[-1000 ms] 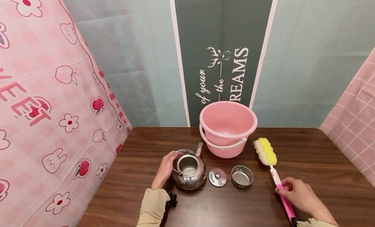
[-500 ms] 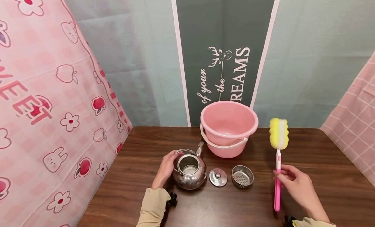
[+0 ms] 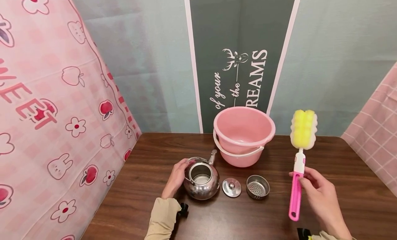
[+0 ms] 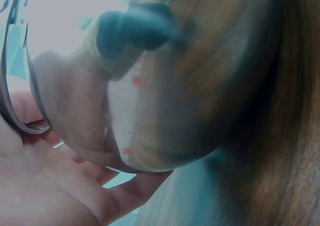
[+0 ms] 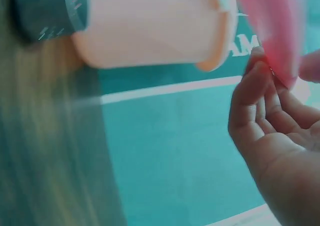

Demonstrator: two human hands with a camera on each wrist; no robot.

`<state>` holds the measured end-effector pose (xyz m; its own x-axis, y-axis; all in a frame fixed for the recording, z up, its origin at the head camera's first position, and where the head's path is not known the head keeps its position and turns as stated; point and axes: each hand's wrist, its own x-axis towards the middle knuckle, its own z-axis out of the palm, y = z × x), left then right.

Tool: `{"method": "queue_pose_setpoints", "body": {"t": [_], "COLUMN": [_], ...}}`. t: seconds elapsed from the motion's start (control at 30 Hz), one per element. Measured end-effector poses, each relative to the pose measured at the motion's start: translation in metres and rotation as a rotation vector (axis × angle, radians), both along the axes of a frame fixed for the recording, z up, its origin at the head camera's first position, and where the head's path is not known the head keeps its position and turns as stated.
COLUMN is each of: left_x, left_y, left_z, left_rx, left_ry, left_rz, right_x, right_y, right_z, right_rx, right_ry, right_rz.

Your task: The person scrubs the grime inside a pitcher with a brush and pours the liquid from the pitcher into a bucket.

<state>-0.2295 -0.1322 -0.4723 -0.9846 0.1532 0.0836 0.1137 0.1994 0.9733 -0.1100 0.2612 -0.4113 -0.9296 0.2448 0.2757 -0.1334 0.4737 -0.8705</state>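
In the head view a shiny steel teapot (image 3: 201,185) stands lidless on the table. My left hand (image 3: 177,176) holds it at its left side, by the bail handle. The left wrist view shows the left hand's fingers (image 4: 135,191) curved along the teapot's body (image 4: 165,101). At the right, my right hand (image 3: 321,195) pinches the pink handle of a sponge bottle brush (image 3: 296,195), raised above the table with its yellow and white sponge head up. In the right wrist view, the brush handle (image 5: 280,31) is between the right thumb and fingers (image 5: 250,93).
Right of the teapot lie its round lid (image 3: 231,187) and a perforated steel strainer (image 3: 258,187). Behind them stands a pink bucket (image 3: 242,159) with a white handle and a pink basin (image 3: 245,143) set in it. Fabric hangings surround the brown wooden table (image 3: 217,219).
My right hand has lifted the bottle brush, turning it from slanted near the tabletop to nearly upright, sponge head higher and farther right. My left hand stays at the teapot.
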Motion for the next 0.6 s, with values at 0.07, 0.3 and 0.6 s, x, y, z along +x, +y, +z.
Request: {"method": "queue_pose_setpoints", "body": {"t": [0.07, 0.3, 0.6], "left_x": [-0.001, 0.005, 0.018], "left_y": [0.001, 0.003, 0.005], "left_z": [0.000, 0.013, 0.036], "left_rx": [-0.008, -0.004, 0.002], "left_ry": [0.002, -0.001, -0.009], "left_rz": [0.001, -0.009, -0.023], "right_x": [0.004, 0.009, 0.013], "right_y": [-0.004, -0.022, -0.048], "right_z": [0.007, 0.029, 0.043], "right_rx": [0.030, -0.198, -0.033], "right_ry": [0.035, 0.313, 0.299], "right_rz": [0.012, 0.306, 0.455]}}
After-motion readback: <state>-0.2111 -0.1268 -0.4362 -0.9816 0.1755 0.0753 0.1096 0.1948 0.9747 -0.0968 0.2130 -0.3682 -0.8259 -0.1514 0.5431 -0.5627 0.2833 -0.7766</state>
